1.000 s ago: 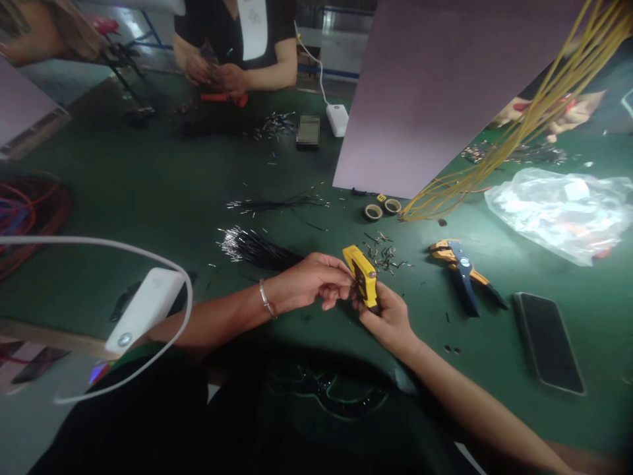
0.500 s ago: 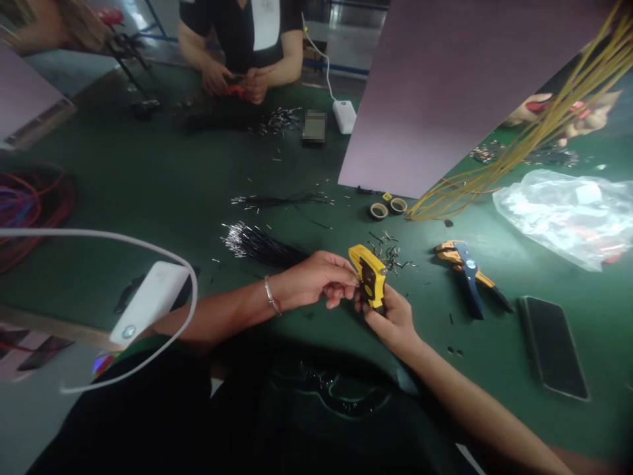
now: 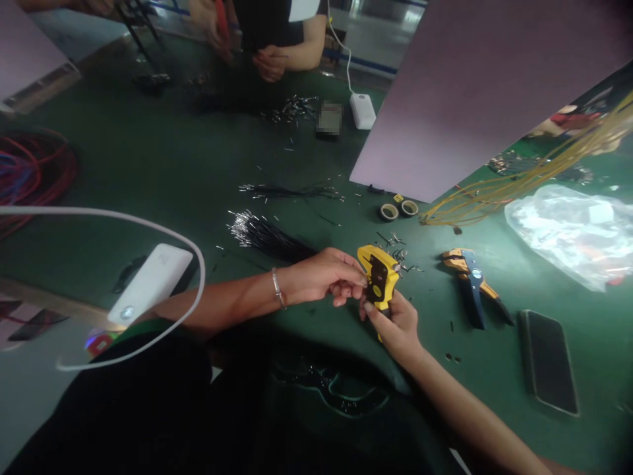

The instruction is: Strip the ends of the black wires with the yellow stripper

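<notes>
My right hand (image 3: 395,324) is wrapped round the handle of a yellow and black tool (image 3: 380,277), whose head points up. At the left side of the tool's head, my left hand (image 3: 341,277) is pinched, fingertips against it; whatever lies between those fingers is too small to make out. A bundle of black wires (image 3: 277,243) with bright ends lies on the green table just beyond my left wrist. Farther back is a thinner, loose bunch of black wires (image 3: 291,192). Short scraps (image 3: 398,254) are scattered behind the tool.
To the right lie a blue and orange tool (image 3: 475,280), a phone (image 3: 551,363) and a plastic bag (image 3: 568,231). Two tape rolls (image 3: 389,212) sit near yellow wires (image 3: 519,178). A white cable (image 3: 148,234) loops over a power bank (image 3: 151,284). A person's hand (image 3: 270,63) is opposite.
The view has shifted a little. My right hand's tool shows more of its lower handle below the fingers. Across the table, the person's hands have moved apart, one raised with a red tool.
</notes>
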The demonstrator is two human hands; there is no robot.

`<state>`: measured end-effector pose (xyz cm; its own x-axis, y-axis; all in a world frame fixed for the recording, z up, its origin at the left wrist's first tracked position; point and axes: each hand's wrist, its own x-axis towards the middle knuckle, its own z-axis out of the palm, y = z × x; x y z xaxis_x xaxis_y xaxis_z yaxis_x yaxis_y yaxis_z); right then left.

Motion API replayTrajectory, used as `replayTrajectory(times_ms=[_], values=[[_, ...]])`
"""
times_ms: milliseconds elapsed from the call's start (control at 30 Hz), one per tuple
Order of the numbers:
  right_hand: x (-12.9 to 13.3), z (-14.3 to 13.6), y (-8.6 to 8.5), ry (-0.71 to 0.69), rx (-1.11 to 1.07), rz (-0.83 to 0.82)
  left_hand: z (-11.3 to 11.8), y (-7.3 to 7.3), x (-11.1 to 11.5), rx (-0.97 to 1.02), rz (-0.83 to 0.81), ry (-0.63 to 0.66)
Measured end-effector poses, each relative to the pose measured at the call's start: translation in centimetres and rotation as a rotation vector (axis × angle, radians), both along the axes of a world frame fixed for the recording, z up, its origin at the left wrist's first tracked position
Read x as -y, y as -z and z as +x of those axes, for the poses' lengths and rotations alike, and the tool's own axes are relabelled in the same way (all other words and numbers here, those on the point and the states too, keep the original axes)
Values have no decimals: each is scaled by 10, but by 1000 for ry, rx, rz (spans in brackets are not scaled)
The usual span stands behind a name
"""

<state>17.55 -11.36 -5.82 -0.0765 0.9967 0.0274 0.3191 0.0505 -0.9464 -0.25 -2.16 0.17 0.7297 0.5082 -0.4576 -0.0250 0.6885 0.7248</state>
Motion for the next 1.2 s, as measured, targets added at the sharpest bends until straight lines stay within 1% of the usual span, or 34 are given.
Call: replayTrajectory(times_ms=[100, 300, 433, 533, 633, 833, 900, 1067, 1200], values=[[1, -1, 2, 13, 1, -8, 0, 1, 0, -4, -10, 4], [0, -3, -1, 42, 18, -17, 0, 6, -2, 0, 2, 21], [1, -5, 0, 74, -18, -65, 1, 10, -3, -2, 11, 14], [1, -6, 0, 78, -85, -92, 1, 12, -5, -5, 14, 10], [-2, -6, 0, 65, -166, -80, 0, 10, -7, -6, 11, 2], [-5, -2, 7, 85, -469, -146, -2, 5, -9, -21, 45, -18], [-6, -1, 7, 90, -523, -155, -2, 5, -9, -25, 52, -22], [-5, 0, -1, 27, -504, -117, -1, 5, -7, -45, 91, -63], [-4, 0, -9, -1, -423, -71, 0, 4, -3, -39, 175, -102]])
